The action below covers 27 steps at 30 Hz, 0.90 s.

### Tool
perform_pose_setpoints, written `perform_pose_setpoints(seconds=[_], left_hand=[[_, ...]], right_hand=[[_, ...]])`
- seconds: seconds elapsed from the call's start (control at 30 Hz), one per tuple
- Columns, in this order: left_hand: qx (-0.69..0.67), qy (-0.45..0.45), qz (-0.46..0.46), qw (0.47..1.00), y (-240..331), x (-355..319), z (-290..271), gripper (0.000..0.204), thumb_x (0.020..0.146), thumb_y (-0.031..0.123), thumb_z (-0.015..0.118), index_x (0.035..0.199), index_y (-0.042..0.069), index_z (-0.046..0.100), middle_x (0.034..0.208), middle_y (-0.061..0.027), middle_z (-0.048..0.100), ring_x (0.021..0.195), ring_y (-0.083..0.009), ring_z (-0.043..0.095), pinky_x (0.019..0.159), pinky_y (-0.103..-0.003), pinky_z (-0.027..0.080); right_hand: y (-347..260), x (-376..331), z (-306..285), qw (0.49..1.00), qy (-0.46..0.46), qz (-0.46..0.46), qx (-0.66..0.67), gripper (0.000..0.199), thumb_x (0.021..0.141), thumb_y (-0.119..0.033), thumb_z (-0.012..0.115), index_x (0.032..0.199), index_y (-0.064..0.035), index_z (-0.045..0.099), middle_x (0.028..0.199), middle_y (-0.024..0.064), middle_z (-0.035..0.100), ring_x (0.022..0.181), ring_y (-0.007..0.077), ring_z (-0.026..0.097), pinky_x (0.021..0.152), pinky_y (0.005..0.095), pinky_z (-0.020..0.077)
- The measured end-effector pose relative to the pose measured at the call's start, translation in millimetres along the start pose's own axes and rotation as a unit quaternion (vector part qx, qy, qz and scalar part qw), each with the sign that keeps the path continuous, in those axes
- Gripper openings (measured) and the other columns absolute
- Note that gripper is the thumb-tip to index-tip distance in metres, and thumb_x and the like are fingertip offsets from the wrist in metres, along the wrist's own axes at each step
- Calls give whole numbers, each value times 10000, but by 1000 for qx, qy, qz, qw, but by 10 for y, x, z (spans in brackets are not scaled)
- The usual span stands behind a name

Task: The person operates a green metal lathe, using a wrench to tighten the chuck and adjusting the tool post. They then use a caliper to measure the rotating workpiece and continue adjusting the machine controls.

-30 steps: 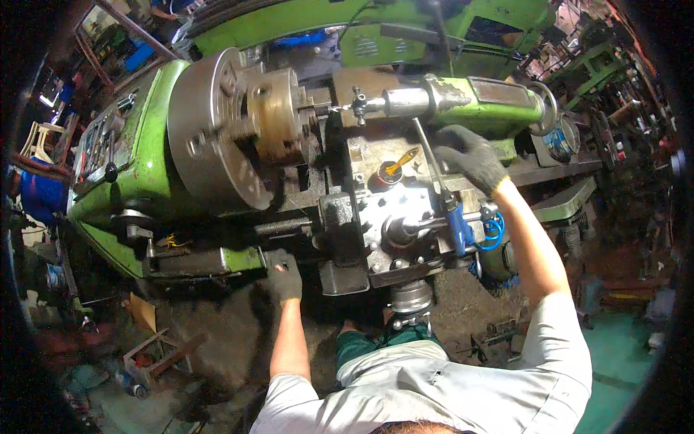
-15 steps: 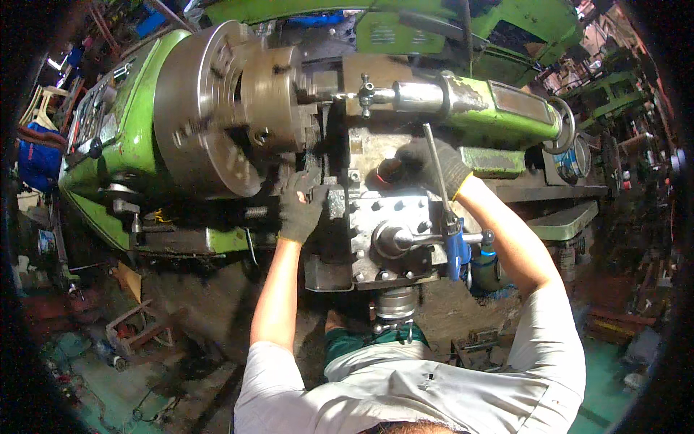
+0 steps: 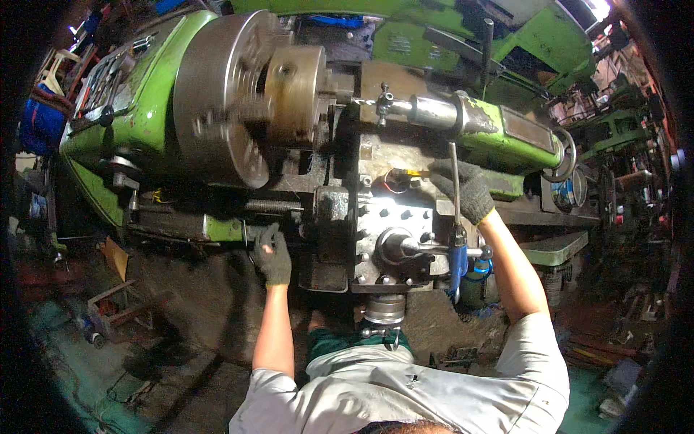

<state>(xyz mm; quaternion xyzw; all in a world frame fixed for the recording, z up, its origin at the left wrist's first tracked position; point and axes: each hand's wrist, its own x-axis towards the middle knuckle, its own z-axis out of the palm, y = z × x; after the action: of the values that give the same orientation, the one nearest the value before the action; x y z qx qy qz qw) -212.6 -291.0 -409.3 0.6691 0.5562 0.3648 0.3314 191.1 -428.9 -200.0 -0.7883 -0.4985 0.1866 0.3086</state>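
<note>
A green lathe fills the bench area, its large chuck [image 3: 217,94] blurred by turning, with a brown metal cylinder [image 3: 295,94] in its jaws. My left hand [image 3: 273,259], in a dark knit glove, is at a thin lever [image 3: 249,239] on the lathe's front; its fingers look curled round it, partly hidden. My gloved right hand [image 3: 464,189] is beyond the tool post [image 3: 397,242]. Its fingertips close on a small yellow-and-dark thing [image 3: 414,173], whose kind I cannot make out. A red curved edge [image 3: 390,183] shows beside that.
The tailstock [image 3: 499,126] reaches toward the cylinder from the right. A blue-handled tool with a long rod [image 3: 457,257] stands by the tool-post lever. A cross-slide handwheel [image 3: 384,311] is close to my body. Tools lie on the headstock [image 3: 108,87].
My left hand has come down and left from beside the carriage to the front lever. My right hand has drawn back to the right, exposing the yellow-and-dark thing. The view has shifted slightly.
</note>
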Motion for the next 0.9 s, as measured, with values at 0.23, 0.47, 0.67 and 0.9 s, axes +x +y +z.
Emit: perform_pose_setpoints(seconds=[0.23, 0.47, 0.67, 0.9], left_hand=[[30, -5, -35, 999, -873, -787, -376, 234, 1010, 157, 604, 1150, -3, 700, 1191, -178, 667, 1163, -356, 625, 1042, -451, 476], [116, -57, -156, 979, -847, -980, -626, 233, 1002, 171, 599, 1119, 3, 711, 1169, -204, 688, 1106, -383, 654, 985, -457, 510], [110, -78, -111, 985, -1460, -1231, -620, 221, 980, 180, 620, 1102, 21, 712, 1160, -196, 698, 1096, -391, 659, 952, -478, 518], [107, -81, -140, 981, -1627, -1418, -658, 224, 969, 206, 642, 1100, 34, 698, 1130, -210, 700, 1071, -407, 665, 932, -473, 525]], right_hand=[[-152, 24, -91, 991, -17, 95, 89, 322, 946, -199, 732, 1216, -24, 731, 1043, 89, 775, 897, 124, 683, 800, 303, 560], [-424, 694, 49, 984, 61, 2, 168, 296, 971, -198, 697, 1228, -57, 738, 954, 40, 743, 675, 60, 600, 608, 268, 515], [-587, 1344, 234, 978, 143, -23, 150, 313, 945, -170, 670, 1193, 11, 733, 1021, 115, 762, 879, 175, 714, 793, 295, 561], [-925, 1360, 245, 986, 115, -11, 122, 304, 931, -181, 655, 1148, 13, 744, 993, 145, 782, 831, 204, 752, 779, 329, 585]])
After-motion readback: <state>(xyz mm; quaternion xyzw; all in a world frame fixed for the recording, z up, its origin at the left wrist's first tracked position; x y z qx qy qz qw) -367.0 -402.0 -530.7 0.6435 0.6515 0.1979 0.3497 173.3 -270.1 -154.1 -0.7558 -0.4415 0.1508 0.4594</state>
